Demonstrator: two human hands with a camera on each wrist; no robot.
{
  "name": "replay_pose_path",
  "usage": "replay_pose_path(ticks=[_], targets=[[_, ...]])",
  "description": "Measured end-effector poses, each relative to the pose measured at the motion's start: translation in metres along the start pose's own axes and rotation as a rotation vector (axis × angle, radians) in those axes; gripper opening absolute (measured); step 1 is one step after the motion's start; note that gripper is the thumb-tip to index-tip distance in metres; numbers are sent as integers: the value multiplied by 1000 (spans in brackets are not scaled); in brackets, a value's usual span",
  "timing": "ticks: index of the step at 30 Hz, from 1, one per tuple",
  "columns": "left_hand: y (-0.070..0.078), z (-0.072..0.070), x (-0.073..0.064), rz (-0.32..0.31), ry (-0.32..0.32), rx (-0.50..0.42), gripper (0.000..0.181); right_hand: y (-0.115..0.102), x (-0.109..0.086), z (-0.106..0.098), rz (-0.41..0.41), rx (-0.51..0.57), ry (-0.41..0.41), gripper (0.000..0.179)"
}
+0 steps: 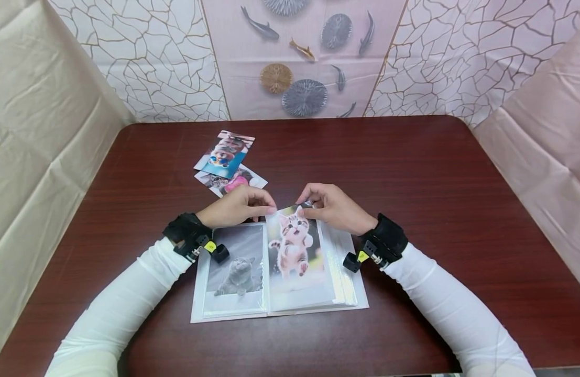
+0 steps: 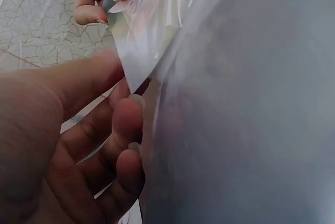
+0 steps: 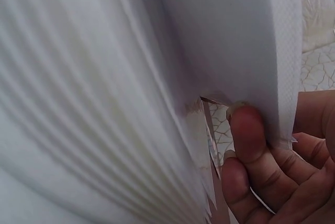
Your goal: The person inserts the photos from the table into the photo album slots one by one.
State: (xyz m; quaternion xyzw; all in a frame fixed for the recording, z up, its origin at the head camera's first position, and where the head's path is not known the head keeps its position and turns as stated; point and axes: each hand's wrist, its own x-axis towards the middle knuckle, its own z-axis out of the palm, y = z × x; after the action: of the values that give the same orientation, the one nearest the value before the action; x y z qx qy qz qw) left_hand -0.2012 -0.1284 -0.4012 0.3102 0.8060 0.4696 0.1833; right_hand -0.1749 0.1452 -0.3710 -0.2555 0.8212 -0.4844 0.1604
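Left hand, head view [image 1: 238, 204]: narrow grip, thumb and forefinger pinching at the top left corner of the kitten photo [image 1: 293, 254].
Right hand, head view [image 1: 337, 207]: narrow grip too, pinching at the top right corner of the same picture.
Kitten photo, head view: between and just below both grips, over the right side of an open white album [image 1: 198, 301], top edge higher than the facing page.
Facing page, head view: showing a grey cat photo [image 1: 239, 275], just below the left hand.
Loose photos, head view [image 1: 226, 157]: overlapping on the dark red table [image 1: 440, 183], beyond the left hand.
Corner, left wrist view: glossy clear plastic [image 2: 175, 9] and a pale picture corner between left thumb and fingers; impossible to tell whether pinching plastic, picture or both. Farther along the same edge, pinched by the right fingertips.
Album pages, right wrist view [image 3: 94, 103]: blurred and fanned, left of the curled right fingers [image 3: 248, 130]. Beside these, a white panel [image 3: 230, 30] touching the fingertips; thumb hold hidden.
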Motion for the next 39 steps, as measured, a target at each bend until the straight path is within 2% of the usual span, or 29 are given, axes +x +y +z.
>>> replay_pose_path(ticks=[8, 16, 22, 25, 31, 35, 39], targets=[[3, 4, 0, 16, -31, 9, 8, 0, -1, 1, -5, 33, 0, 5], [7, 7, 0, 80, -50, 43, 9, 0, 0, 2, 2, 33, -2, 3], [8, 9, 0, 65, -55, 37, 8, -2, -2, 2, 7, 35, 2, 6], [10, 10, 0, 61, -53, 30, 15, -4, -3, 2, 2, 57, 4, 11], [14, 10, 0, 49, -13, -2, 22, -12, -4, 4, 0, 167, 21, 25], [18, 11, -2, 17, -8, -54, 19, -18, -6, 6, 3, 235, -1, 32], [24, 11, -5, -3, -10, -107, 15, -22, -8, 9, -23, 283, -58, 33]])
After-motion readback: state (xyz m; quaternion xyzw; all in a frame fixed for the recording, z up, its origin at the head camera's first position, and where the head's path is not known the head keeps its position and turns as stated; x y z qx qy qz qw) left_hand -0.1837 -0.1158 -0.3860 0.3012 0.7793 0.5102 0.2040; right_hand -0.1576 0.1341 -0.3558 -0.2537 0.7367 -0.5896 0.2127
